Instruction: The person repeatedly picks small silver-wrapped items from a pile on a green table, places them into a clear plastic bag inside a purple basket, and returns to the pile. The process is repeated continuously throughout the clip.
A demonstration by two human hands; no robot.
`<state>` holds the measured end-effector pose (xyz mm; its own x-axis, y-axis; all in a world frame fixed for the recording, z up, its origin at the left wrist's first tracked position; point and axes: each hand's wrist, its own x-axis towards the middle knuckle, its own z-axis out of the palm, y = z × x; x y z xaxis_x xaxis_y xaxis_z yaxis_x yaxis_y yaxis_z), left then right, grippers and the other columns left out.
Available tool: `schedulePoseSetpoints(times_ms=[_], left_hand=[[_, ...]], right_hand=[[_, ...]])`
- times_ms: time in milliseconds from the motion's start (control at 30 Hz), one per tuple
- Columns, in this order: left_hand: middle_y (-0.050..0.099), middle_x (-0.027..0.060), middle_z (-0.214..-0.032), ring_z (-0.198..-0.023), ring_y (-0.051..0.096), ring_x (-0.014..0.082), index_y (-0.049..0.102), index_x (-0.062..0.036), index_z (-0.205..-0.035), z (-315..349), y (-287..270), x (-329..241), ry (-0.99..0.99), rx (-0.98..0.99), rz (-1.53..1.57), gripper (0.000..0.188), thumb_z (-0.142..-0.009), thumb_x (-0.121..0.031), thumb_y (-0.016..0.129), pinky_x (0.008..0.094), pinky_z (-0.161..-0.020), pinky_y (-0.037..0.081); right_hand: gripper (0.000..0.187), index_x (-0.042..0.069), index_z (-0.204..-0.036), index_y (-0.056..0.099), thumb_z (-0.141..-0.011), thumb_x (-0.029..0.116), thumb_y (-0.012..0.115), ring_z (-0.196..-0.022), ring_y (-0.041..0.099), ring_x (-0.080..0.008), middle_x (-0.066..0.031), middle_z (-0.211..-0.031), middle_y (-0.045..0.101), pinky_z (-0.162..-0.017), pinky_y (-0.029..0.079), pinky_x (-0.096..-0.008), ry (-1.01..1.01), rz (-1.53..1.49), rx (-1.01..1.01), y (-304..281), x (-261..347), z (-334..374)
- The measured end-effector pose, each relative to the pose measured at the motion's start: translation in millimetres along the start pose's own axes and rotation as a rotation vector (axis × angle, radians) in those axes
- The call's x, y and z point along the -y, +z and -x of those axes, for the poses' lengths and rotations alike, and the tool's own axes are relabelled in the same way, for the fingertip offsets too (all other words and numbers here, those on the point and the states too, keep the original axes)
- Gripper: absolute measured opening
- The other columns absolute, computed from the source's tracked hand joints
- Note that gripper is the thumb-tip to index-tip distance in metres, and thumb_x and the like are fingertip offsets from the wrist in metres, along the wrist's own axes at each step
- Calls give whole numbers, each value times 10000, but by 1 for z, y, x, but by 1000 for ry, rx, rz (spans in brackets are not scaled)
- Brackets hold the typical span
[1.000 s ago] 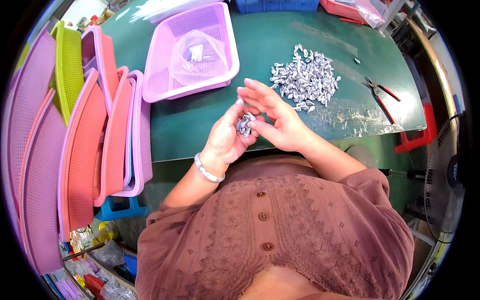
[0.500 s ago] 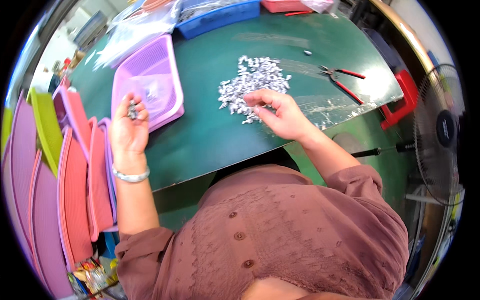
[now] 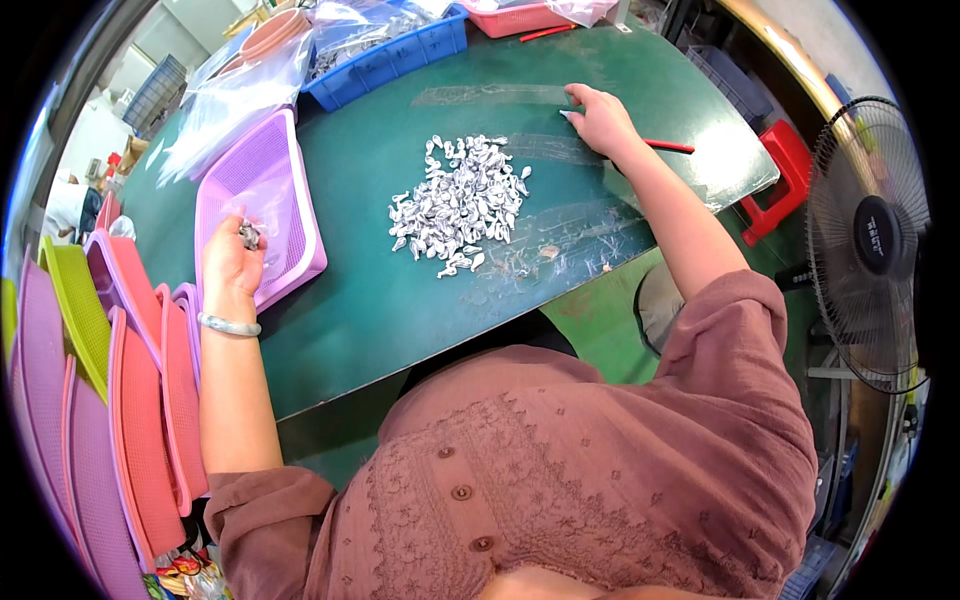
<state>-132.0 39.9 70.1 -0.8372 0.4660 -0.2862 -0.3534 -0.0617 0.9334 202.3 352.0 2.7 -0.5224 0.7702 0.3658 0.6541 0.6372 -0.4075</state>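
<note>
Several small silvery metal pieces (image 3: 249,235) rest in the curled fingers of my left hand (image 3: 232,262), palm up beside the purple basket (image 3: 309,215). A clear plastic bag (image 3: 268,208) lies in that basket. Out to the right, my right hand (image 3: 605,122) is low over the table, index finger stretched out and thumb apart from it. Next to its fingertips lies one loose silvery piece (image 3: 566,115). A heap of the same teardrop-like pieces (image 3: 460,200) sits between my hands. Red-handled pliers (image 3: 668,147) are mostly hidden under my right hand and forearm.
At the back stands a blue crate (image 3: 390,72) with bagged grey pieces, beside a pink basket (image 3: 510,18). Plastic bags (image 3: 225,115) cover the far left. Stacked coloured baskets (image 3: 140,430) line my left side. A red stool (image 3: 778,180) and a fan (image 3: 875,240) stand right.
My right hand has moved from the heap outward and away to the loose piece, its arm now over the pliers. My left hand still holds its pieces. The whole view has shifted slightly.
</note>
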Motion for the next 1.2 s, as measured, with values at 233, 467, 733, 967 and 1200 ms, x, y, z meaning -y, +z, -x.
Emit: schedulePoseSetpoints(times_ms=[233, 467, 733, 967, 1200], left_hand=[[504, 100, -1014, -918, 464, 204, 499, -42, -1104, -23, -23, 13, 12, 74, -83, 281, -824, -51, 481, 417, -852, 327], [356, 117, -1275, -1209, 291, 250, 386, 21, -1237, 25, -14, 10, 86, 119, -160, 421, -835, -75, 465, 445, -1018, 156], [510, 117, -1122, -1024, 484, 175, 497, 65, -1121, 88, -9, 33, 515, 38, -157, 337, -805, -41, 549, 261, -898, 368], [560, -11, -805, -703, 493, 35, 606, 3, -942, 147, 18, 75, 451, 494, -288, 143, -807, -38, 584, 168, -628, 405], [582, 10, -831, -732, 499, 49, 595, 19, -923, 148, 16, 83, 263, 584, -127, 126, -805, -24, 586, 176, -672, 408]], right_hand=[[326, 66, -1065, 562, -740, 37, 557, -856, 575, -301, -148, -954, 600, -764, 454, -353, -60, -80, 81, 8, -3, -6], [360, -15, -1113, 511, -765, -14, 604, -794, 590, -131, -73, -903, 607, -688, 475, -252, 106, -1329, 297, -7, 35, 17], [379, 1, -1163, 483, -791, -35, 547, -813, 580, -156, -110, -950, 606, -717, 472, -266, 41, -1744, 567, -3, 122, 79], [350, -2, -1143, 497, -802, 16, 573, -826, 587, -163, -107, -940, 605, -734, 473, -271, -24, -1766, 611, 21, 177, 119], [362, 9, -1139, 504, -786, -20, 578, -854, 578, -140, -90, -942, 605, -771, 474, -263, -66, -1647, 576, 26, 193, 133]])
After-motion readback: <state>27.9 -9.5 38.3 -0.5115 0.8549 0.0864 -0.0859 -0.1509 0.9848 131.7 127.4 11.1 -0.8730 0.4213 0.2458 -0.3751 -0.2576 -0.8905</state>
